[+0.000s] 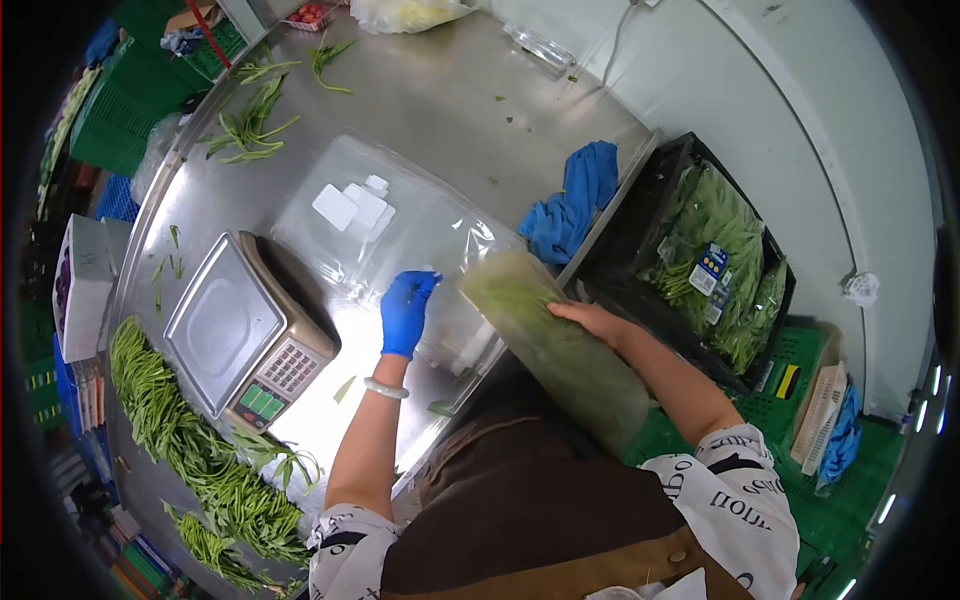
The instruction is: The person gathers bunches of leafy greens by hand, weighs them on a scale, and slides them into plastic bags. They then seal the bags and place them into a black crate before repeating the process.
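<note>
My right hand (592, 322), bare, grips a clear plastic bag of leafy greens (560, 350) that hangs over the table's front edge against my apron. The thumb lies on top of the bag; the other fingers are hidden under it. My left hand (408, 312), in a blue glove, is closed in a pinch above the table, beside the bag's upper end. A tiny pale bit shows at its fingertips, too small to name. Just beyond it lies a stack of clear plastic bags (420, 215), with several white labels (355, 208) on top.
A weighing scale (230, 325) stands left of my gloved hand. Loose greens (190, 430) are heaped along the near left edge. A blue cloth (575, 205) lies by the right edge, next to a black crate (700, 270) of bagged greens. A plastic bottle (540, 48) lies farther back.
</note>
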`<state>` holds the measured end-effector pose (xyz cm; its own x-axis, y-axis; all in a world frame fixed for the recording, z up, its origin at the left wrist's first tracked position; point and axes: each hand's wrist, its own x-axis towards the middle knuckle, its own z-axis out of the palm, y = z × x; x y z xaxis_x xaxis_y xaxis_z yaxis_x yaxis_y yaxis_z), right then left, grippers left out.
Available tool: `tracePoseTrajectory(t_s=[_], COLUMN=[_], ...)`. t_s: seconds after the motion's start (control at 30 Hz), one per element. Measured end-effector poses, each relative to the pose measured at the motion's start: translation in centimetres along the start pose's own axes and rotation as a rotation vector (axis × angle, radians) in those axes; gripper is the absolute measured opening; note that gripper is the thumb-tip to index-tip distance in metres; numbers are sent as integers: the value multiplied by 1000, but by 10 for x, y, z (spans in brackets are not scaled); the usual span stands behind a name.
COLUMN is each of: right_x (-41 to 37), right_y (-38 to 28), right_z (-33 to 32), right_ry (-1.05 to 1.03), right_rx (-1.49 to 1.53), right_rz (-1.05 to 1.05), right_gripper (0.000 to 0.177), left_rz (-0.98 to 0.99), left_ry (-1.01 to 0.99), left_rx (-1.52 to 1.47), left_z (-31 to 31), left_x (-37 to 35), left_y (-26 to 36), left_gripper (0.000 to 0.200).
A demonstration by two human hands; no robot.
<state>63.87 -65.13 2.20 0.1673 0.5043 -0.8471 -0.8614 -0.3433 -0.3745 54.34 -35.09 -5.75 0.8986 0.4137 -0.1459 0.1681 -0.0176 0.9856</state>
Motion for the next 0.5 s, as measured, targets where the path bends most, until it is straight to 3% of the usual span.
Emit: tracePoseTrajectory(t_s=[0.07,0.13,0.2,0.3,0.43,0.5], right_x=[-3,-5,-1,6,-3,2], right_y=[-4,-10,-13,-24,-39,-44], right_z=[11,28,41,56,80,90], right_ry=[-19,-20,-1,-63,-38,-55], right_rx=[-65,-112,-137,-12,-95,-150], right_rz=[48,86,115,24,-36,-50], right_gripper=[57,54,51,52,48,46], left_rz=[319,446,500,568,434,576], left_ry=[60,219,284,-119,299,80], left_rx=[373,346,313,360,348,463], left_z=[5,14,25,38,15,18], left_x=[-7,-15,-24,-46,-26,-24], left_y=[10,37,63,89,87,95], left_gripper=[11,10,12,15,13,14])
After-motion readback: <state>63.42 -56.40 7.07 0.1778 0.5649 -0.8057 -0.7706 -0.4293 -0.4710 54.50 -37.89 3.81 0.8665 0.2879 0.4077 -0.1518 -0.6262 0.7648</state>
